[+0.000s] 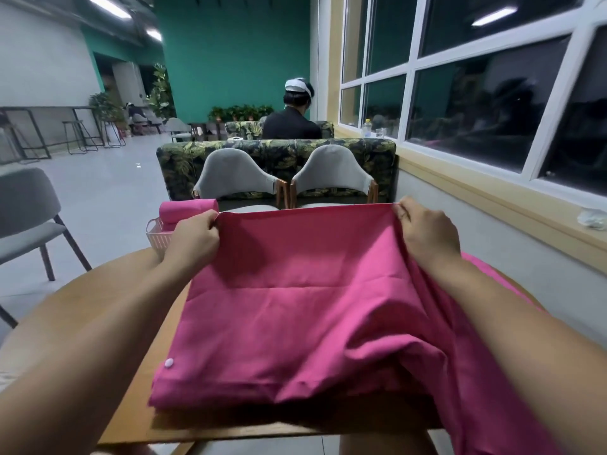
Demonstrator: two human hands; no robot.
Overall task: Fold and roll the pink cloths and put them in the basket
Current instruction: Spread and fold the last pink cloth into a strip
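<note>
One rolled cloth already sits in the basket at the far left of the table. The left hand and right hand each pinch a far corner of a spread pink cloth; folding seems barely begun.

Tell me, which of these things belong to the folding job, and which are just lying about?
Job: pink cloth, pinched at its far corners by left hand and right hand; rolled cloth in the basket; table beneath.
Lying about: grey chairs; bottle and crumpled white wad on the windowsill.
</note>
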